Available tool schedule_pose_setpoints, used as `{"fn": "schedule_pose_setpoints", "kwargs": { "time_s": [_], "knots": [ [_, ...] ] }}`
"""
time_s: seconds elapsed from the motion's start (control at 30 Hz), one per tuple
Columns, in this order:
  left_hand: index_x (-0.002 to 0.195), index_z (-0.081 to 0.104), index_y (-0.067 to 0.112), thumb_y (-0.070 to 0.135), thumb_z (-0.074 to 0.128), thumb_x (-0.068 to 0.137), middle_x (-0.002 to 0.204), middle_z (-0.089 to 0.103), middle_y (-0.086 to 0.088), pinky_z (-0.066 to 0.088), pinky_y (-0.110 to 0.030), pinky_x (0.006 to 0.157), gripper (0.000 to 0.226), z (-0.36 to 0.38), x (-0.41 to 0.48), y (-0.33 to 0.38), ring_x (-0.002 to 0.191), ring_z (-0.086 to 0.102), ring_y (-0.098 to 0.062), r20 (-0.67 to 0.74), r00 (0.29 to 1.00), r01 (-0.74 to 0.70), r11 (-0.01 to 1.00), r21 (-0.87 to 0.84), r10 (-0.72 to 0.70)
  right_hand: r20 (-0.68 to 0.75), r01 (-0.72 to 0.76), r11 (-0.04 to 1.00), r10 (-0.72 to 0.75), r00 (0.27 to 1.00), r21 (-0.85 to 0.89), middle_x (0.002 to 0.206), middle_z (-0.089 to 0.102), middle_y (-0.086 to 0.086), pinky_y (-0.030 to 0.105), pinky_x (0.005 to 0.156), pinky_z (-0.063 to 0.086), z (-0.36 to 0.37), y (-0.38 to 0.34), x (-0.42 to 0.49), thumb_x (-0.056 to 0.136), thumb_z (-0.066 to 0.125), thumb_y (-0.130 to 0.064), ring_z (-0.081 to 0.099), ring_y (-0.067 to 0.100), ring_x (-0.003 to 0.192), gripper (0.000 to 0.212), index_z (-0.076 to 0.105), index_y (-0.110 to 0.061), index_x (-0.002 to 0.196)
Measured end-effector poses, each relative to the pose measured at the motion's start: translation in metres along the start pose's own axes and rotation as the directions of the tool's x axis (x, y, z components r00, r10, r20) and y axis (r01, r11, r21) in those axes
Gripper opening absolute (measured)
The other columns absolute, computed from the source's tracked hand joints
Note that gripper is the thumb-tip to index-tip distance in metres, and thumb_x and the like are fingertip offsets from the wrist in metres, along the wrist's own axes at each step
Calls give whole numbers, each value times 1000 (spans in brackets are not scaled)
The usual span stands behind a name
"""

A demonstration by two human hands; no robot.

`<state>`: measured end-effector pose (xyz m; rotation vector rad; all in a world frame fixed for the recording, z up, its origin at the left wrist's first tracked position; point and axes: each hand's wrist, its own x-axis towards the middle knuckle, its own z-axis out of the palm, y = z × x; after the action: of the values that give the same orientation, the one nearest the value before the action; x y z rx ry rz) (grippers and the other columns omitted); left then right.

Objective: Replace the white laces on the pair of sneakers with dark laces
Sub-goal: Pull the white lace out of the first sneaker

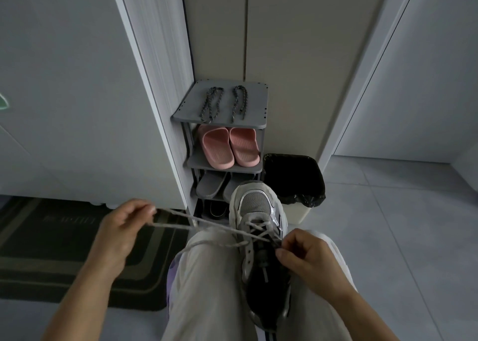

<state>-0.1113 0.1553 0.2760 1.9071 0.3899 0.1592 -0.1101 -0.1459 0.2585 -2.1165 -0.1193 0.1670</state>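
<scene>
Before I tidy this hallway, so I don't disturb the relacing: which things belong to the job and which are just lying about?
Job: sneaker, white lace held by left hand and right hand, dark laces.
Lying about: pink slippers, grey slippers, bin, mat.

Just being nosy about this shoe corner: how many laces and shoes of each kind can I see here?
dark laces: 2
white lace: 1
sneaker: 1
pink slippers: 2
grey slippers: 2
total: 8
Not counted: an unclear dark shape below the grey slippers.
</scene>
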Motion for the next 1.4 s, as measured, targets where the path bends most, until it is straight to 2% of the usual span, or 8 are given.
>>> {"fn": "schedule_pose_setpoints", "kwargs": {
  "time_s": [0.1, 0.17, 0.37, 0.57, 0.83, 1.07, 1.2, 1.4],
  "knots": [
    [90, 59, 22, 14, 54, 88, 96, 62, -5, 40, -28, 77, 10, 11, 4, -26, 94, 59, -24, -27, 999, 53, 953, 298, -47, 28, 55, 998, -54, 998, -29, 43, 47, -15, 8, 44, 33, 3, -8, -2, 78, 70, -9, 44, 1, 45, 16, 57, -5, 70],
    [104, 61, 17, 20, 56, 86, 105, 63, -2, 42, -30, 84, 19, 38, -5, -22, 98, 57, -18, -5, 968, -206, 812, 546, 249, 35, 38, 999, -39, 999, 12, 45, 46, -11, 8, 45, 33, 5, -5, -3, 77, 71, -10, 43, 1, 46, 18, 55, -6, 71],
    [73, 67, 26, 36, 67, 69, 75, 59, 12, 30, -29, 85, 10, 128, -37, 25, 81, 48, -10, 431, 634, -755, 393, 525, 641, 60, 34, 991, -42, 997, 131, 55, 59, -6, 14, 51, 41, 5, 5, 0, 82, 67, -11, 50, 1, 49, 10, 58, -7, 84],
    [61, 67, 27, 32, 85, 56, 63, 55, 13, 27, -26, 76, 19, 133, -31, 23, 66, 55, -11, 460, 688, -714, 410, 568, 560, -16, 141, 982, -144, 989, -128, 85, 51, -11, 5, 67, 38, -1, 26, 16, 77, 73, -16, 53, -1, 80, 27, 57, -38, 78],
    [69, 61, 25, 41, 44, 81, 70, 55, 10, 28, -27, 80, 27, 83, -18, 5, 75, 40, -6, 276, 684, -674, 442, 591, 675, 95, 160, 975, -146, 985, -156, 74, 66, -16, 17, 70, 48, -8, 17, 20, 79, 70, -26, 61, 2, 75, 18, 61, -42, 74],
    [75, 61, 22, 56, 30, 89, 74, 56, 10, 33, -26, 83, 48, 51, -7, -20, 78, 41, -2, 207, 784, -569, 542, 619, 586, 5, -15, 998, 14, 1000, 62, 82, 71, -11, 37, 79, 54, -4, 16, 17, 79, 68, -35, 65, 11, 80, 7, 68, -38, 85],
    [90, 50, 34, 45, 43, 83, 85, 60, 14, 35, -24, 81, 15, 76, -20, -1, 82, 46, 2, 350, 755, -651, 572, 499, 554, -5, -23, 993, 24, 1000, 118, 75, 70, -6, 8, 61, 46, 6, 11, 16, 81, 69, -19, 62, -3, 67, 8, 68, -26, 84],
    [85, 58, 20, 46, 50, 86, 82, 63, 8, 35, -28, 81, 27, 125, -33, 30, 80, 58, -12, 507, 707, -707, 473, 526, 493, -78, -55, 929, 90, 993, 367, 63, 68, 1, 11, 55, 46, 13, 5, 16, 77, 70, -7, 61, 7, 61, 3, 68, -6, 77]
  ]
}}
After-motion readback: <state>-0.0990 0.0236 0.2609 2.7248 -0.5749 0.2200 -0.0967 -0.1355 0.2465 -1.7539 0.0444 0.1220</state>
